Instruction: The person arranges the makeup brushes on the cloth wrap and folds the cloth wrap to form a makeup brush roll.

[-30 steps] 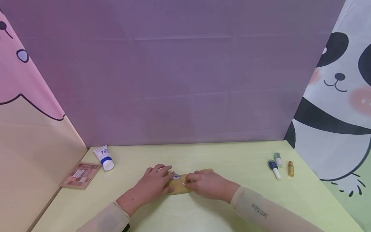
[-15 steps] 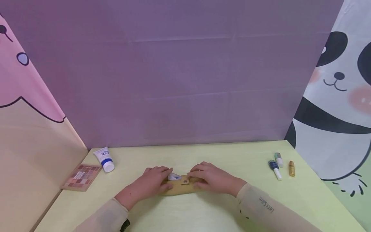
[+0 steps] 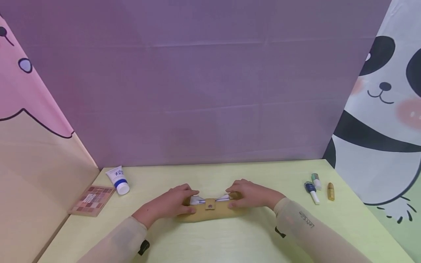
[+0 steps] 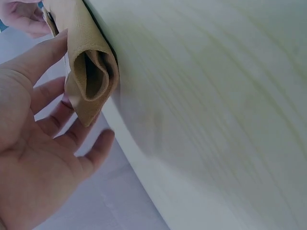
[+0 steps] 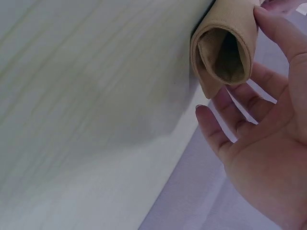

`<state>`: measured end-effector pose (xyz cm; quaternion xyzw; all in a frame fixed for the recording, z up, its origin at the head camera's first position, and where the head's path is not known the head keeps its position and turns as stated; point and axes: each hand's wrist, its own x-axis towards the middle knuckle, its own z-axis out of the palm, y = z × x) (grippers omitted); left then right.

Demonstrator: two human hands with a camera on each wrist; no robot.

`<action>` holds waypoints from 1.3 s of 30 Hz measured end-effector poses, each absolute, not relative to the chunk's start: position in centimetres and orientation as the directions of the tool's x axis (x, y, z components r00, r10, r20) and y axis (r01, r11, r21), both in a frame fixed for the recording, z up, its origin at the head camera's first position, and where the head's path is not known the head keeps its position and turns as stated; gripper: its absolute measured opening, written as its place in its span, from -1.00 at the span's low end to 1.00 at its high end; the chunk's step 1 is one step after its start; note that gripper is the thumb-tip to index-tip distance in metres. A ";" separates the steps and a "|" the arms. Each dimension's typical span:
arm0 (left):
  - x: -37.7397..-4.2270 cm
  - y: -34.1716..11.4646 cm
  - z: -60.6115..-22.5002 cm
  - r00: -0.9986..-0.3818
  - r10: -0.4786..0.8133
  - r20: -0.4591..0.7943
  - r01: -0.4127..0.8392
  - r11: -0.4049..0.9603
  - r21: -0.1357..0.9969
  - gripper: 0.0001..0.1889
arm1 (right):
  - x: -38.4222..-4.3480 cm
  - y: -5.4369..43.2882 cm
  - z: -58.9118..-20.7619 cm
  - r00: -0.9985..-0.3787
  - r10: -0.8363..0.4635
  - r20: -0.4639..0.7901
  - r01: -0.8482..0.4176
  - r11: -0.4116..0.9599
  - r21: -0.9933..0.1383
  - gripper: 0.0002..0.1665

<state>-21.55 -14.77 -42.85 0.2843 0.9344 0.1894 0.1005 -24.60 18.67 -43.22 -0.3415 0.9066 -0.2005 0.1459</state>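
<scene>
A tan roll-up pouch (image 3: pixel 210 215) lies crosswise near the middle of the table, its snap tab (image 3: pixel 210 201) folded over the front. White material shows on both sides of the tab. My left hand (image 3: pixel 175 201) holds the left end, thumb at the front and fingers behind. At the right end my right hand (image 3: pixel 253 194) grips it in the same way. Both wrist views look into the rolled ends: the pouch end (image 4: pixel 81 33) shows folded layers on the left, and the pouch end (image 5: pixel 235 19) is rounder on the right.
At the back left are a white tube with a blue band (image 3: pixel 118 180) and an eyeshadow palette (image 3: pixel 92 200). To the right lie a dark blue bottle with a white cap (image 3: pixel 310 190), a small green-and-white bottle (image 3: pixel 316 181) and a gold tube (image 3: pixel 330 191). A purple backdrop (image 3: pixel 210 91) stands behind the table (image 3: pixel 210 244).
My right hand has left the snap tab and moved right to the pouch's right end. My left hand has slid slightly left. The tab now shows fully, folded down over the pouch.
</scene>
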 end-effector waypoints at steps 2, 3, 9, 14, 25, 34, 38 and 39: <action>-21.6 -14.8 -42.7 -0.814 0.573 -0.097 0.480 0.758 0.442 -0.37 | -24.8 18.7 -43.2 -0.720 -0.682 -0.129 -0.560 0.679 -0.475 -0.27; -21.7 -14.8 -42.7 -0.812 0.575 -0.103 0.477 0.754 0.451 -0.39 | -24.9 18.7 -43.2 -0.718 -0.683 -0.134 -0.555 0.678 -0.481 -0.29; -22.0 -15.3 -42.7 -0.799 0.587 -0.132 0.475 0.750 0.460 -0.43 | -25.2 19.0 -43.0 -0.724 -0.666 -0.180 -0.500 0.686 -0.528 -0.32; -22.1 -15.6 -42.4 -0.792 0.583 -0.183 0.446 0.757 0.478 -0.41 | -24.8 19.0 -42.8 -0.731 -0.662 -0.167 -0.505 0.688 -0.521 -0.33; -21.7 -16.5 -41.9 -0.763 0.630 -0.144 0.535 0.741 0.405 -0.45 | -23.7 19.3 -42.4 -0.699 -0.705 -0.117 -0.615 0.676 -0.406 -0.34; -20.1 -16.4 -42.3 -0.684 0.729 0.017 0.712 0.663 0.229 -0.52 | -22.4 19.2 -43.4 -0.621 -0.774 0.123 -0.783 0.604 -0.150 -0.68; -19.5 -16.4 -42.4 -0.664 0.746 0.042 0.741 0.649 0.172 -0.48 | -21.9 19.2 -43.8 -0.593 -0.785 0.178 -0.805 0.585 -0.099 -0.66; -19.3 -16.4 -42.5 -0.660 0.750 0.044 0.746 0.647 0.158 -0.46 | -21.9 19.2 -43.8 -0.595 -0.784 0.175 -0.804 0.585 -0.109 -0.64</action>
